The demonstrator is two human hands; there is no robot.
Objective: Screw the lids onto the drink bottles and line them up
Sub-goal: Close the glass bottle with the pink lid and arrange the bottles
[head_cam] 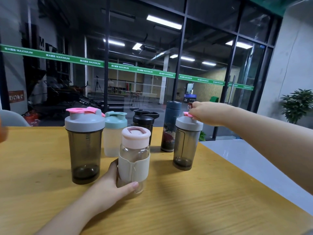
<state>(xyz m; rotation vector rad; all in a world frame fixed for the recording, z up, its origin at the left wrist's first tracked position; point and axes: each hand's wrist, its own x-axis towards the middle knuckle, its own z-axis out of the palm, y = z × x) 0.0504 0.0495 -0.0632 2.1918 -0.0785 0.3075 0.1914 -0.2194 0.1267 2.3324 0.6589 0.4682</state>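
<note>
I see a wooden tabletop (186, 209) w/ six drink bottles on it, glass wall w/ a green banner strip (118, 67) behind, potted plant (298, 104) far right, a grey chair back (11, 117) at the left edge. Back row, left to right: a pale shaker w/ teal lid (115, 134), a black shaker (144, 122) w/ its flip cap up, a tall blue printed flask (170, 128). The teal one is partly hidden behind the big smoky shaker (85, 150) front left, which carries a grey lid w/ pink flip cap. The black one stands directly behind the clear glass bottle (133, 160), so its lower half is blocked from me. The glass bottle sits nearest, centre, upright, pink lid on top, beige sleeve round the middle, base touching the tabletop. My left hand (110, 187) grips it low, fingers curled behind and thumb across the front near the base. On the right stands a smaller smoky shaker (185, 146), upright, grey lid seated, just beside the blue flask but apart from it. My right hand (205, 113) reaches over that lid, fingers pinching the pink cap (187, 114) on top. Can't tell whether any lid is fully screwed tight. Bottles stand in a loose cluster, two rough rows, not one straight line.
</note>
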